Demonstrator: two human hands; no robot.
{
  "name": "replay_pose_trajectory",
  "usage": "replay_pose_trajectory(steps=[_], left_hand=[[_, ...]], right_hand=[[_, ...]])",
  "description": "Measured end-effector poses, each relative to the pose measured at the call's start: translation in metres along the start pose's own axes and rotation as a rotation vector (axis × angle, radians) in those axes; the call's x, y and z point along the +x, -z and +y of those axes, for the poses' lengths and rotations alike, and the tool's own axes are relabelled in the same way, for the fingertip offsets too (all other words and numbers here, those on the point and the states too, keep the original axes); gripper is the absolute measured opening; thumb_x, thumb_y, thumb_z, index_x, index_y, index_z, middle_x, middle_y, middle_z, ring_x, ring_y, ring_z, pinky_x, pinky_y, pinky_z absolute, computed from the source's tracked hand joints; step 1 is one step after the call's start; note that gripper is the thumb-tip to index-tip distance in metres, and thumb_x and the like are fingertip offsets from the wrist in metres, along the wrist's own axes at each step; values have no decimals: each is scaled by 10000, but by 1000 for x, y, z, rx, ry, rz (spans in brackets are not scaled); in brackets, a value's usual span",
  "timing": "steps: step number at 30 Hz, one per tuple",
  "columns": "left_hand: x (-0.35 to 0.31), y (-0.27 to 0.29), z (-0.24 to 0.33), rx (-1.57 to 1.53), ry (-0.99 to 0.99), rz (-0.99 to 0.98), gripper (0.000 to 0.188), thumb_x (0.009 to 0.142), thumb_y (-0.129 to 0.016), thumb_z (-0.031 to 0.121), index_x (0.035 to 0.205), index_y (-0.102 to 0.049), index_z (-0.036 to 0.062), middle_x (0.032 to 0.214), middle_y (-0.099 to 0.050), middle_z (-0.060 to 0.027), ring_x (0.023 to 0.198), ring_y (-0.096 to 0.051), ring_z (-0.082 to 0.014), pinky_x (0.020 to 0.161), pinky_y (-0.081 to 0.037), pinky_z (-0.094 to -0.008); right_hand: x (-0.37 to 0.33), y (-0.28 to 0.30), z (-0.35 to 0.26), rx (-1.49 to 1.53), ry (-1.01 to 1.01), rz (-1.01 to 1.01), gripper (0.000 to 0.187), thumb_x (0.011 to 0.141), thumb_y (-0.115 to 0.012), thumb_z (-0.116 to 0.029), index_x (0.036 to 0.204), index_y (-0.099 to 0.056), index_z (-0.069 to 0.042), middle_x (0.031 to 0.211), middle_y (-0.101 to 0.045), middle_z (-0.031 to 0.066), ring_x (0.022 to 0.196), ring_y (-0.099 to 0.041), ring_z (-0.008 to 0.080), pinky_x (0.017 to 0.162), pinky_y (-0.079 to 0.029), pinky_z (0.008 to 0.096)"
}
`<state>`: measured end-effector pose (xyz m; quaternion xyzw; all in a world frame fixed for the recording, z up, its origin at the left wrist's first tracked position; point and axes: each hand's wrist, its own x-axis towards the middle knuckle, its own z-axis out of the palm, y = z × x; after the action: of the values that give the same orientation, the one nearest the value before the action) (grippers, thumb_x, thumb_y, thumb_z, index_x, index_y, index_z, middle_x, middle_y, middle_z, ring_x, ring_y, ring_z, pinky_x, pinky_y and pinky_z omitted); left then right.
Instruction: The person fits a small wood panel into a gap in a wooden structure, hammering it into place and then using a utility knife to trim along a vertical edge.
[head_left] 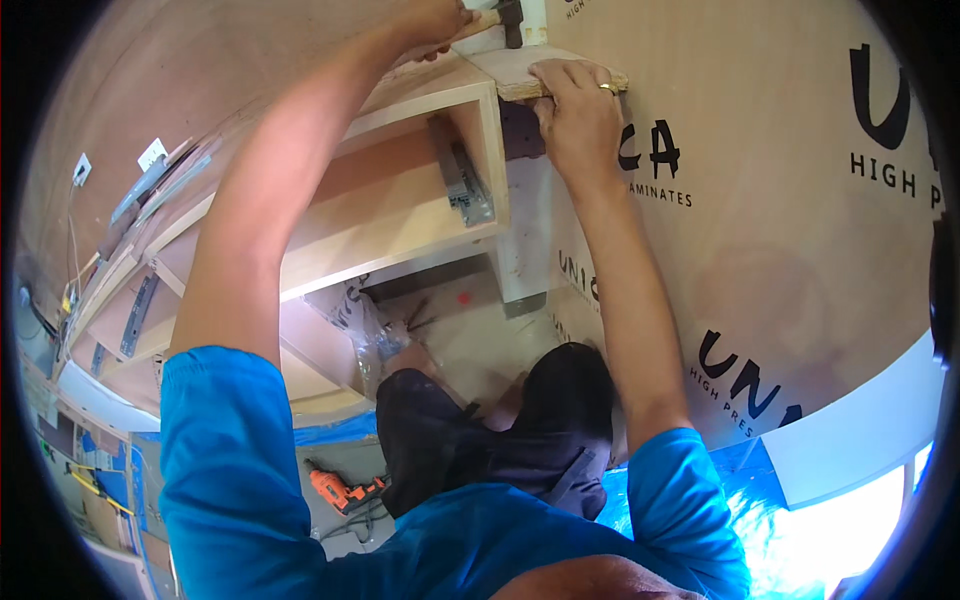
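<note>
At the top of the head view my left hand (pixel 432 28) is wrapped round the wooden handle of a hammer (pixel 511 24). Its dark head hangs over a short wooden board (pixel 520 68) in the corner against the wall panel. My right hand (pixel 583 118) holds that board's near edge, fingers bent over the top and thumb towards the front; a ring shows on one finger. The board lies level beside the top of an open wooden cabinet (pixel 400 262). Whether the hammer head touches anything is hard to make out.
A printed wall panel (pixel 770 260) rises close on the right. Metal drawer runners (pixel 462 175) lie inside the cabinet, and another runner (pixel 139 315) is in a lower compartment. An orange power drill (pixel 343 489) rests on the floor left of my knees, near blue sheeting (pixel 745 470).
</note>
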<state>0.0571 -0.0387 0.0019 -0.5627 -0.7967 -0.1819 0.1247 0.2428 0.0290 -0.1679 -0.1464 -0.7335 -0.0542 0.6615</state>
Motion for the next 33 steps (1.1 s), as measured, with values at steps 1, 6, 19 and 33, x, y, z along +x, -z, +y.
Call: replay_pose_trajectory(steps=[1, 6, 19, 33], left_hand=[[8, 0, -5, -7, -28, 31, 525, 1032, -556, 456, 900, -722, -25, 685, -677, -149, 534, -650, -247, 530, -531, -420], [12, -21, 32, -34, -63, 20, 594, 1002, -612, 492, 822, -713, -64, 639, -670, -173, 520, -656, -272, 518, -542, -429], [37, -20, 26, -3, -66, 19, 524, 1013, -622, 371, 753, -687, -80, 605, -650, -170, 498, -647, -271, 479, -537, -432], [43, -19, 0, -180, -157, 145, 468, 1013, -613, 337, 806, -702, -74, 641, -668, -170, 513, -659, -277, 476, -545, -439]], right_hand=[[2, 0, -2, 3, 6, -2, 321, 784, -764, -91, 1095, -744, -170, 1123, -712, 21, 1141, -608, 289, 912, -490, 461], [-4, 3, 15, -26, -14, -14, 326, 772, -767, -89, 1087, -745, -168, 1116, -712, 23, 1138, -612, 294, 914, -491, 466], [-1, 0, 3, -1, 1, 17, 313, 758, -780, -100, 1066, -757, -152, 1089, -719, 36, 1104, -623, 303, 904, -494, 465], [0, -4, 1, -2, 9, 21, 309, 758, -779, -126, 1063, -756, -169, 1096, -719, 23, 1086, -618, 295, 886, -501, 469]])
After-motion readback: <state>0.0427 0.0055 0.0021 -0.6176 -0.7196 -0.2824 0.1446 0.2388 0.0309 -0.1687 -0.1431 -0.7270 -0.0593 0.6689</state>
